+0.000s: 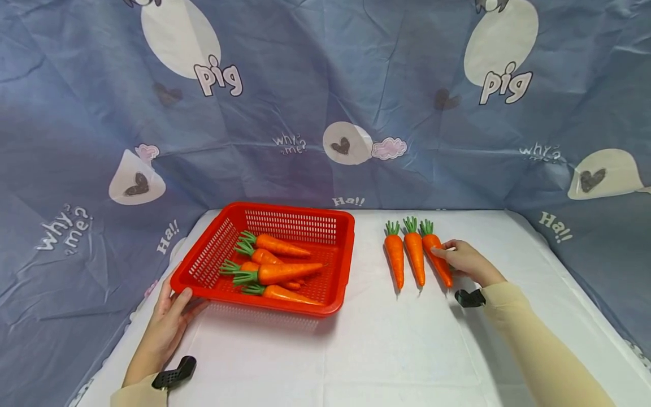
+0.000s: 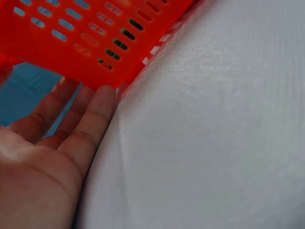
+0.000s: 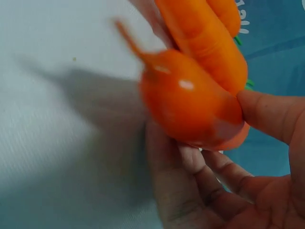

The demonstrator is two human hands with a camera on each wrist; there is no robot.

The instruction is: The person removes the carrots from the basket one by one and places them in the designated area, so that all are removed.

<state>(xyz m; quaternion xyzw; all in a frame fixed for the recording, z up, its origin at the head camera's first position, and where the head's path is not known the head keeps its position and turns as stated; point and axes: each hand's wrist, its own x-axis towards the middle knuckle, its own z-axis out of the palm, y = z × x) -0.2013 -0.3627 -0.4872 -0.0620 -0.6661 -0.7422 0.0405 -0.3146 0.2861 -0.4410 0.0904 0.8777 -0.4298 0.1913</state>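
Observation:
A red plastic basket [image 1: 341, 265] with slotted walls stands at the left of the white table. Several orange carrots [image 1: 292, 273] with green stalks lie inside it. My left hand [image 1: 165, 328] holds the basket's near left corner, thumb at the rim and fingers against the wall below, as the left wrist view shows [image 2: 57, 138]. To the right, three carrots lie side by side, stalks pointing away from me. My right hand [image 1: 470, 261] pinches the rightmost carrot [image 1: 438, 263] between thumb and fingers. Its rounded body and thin root tip fill the right wrist view [image 3: 186, 102].
Just left of the pinched carrot lie the middle carrot [image 1: 415, 254] and the left carrot [image 1: 394, 257], close together. White cloth covers the table [image 1: 396, 350]. A blue printed curtain [image 1: 285, 102] rises at the back and both sides.

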